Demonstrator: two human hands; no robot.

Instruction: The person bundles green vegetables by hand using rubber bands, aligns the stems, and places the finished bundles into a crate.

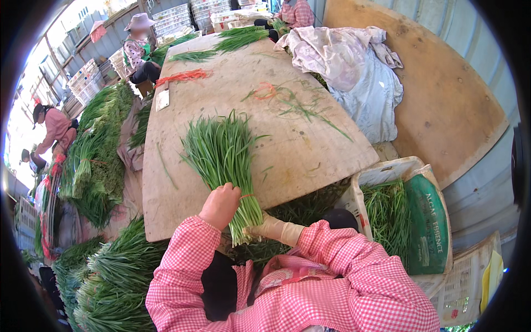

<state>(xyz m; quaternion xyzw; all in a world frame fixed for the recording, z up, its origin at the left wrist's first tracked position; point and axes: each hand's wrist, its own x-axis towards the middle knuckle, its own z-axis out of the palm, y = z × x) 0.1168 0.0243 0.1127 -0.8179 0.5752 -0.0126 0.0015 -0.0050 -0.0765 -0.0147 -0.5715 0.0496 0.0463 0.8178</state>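
Observation:
A bunch of green garlic chives (pixel 225 152) lies across the near edge of the wooden table, leaves pointing away from me and pale stem ends toward me. A thin red tie (pixel 246 196) goes round its stems. My left hand (pixel 221 205) is bare and closed on the left side of the bunch, level with the tie. Lower down, my right hand (pixel 275 229), in a pale glove, grips the stem ends from the right. Some of its fingers are hidden behind the stems.
Red ties (pixel 185 76) and loose leaves lie on the wooden table (pixel 310 160). Chive piles (pixel 119 271) stand at left; a white crate (pixel 362 213) with chives and a green sack (pixel 428 221) stands at right. Cloths (pixel 359 83) hang beside the table. Other people work farther back.

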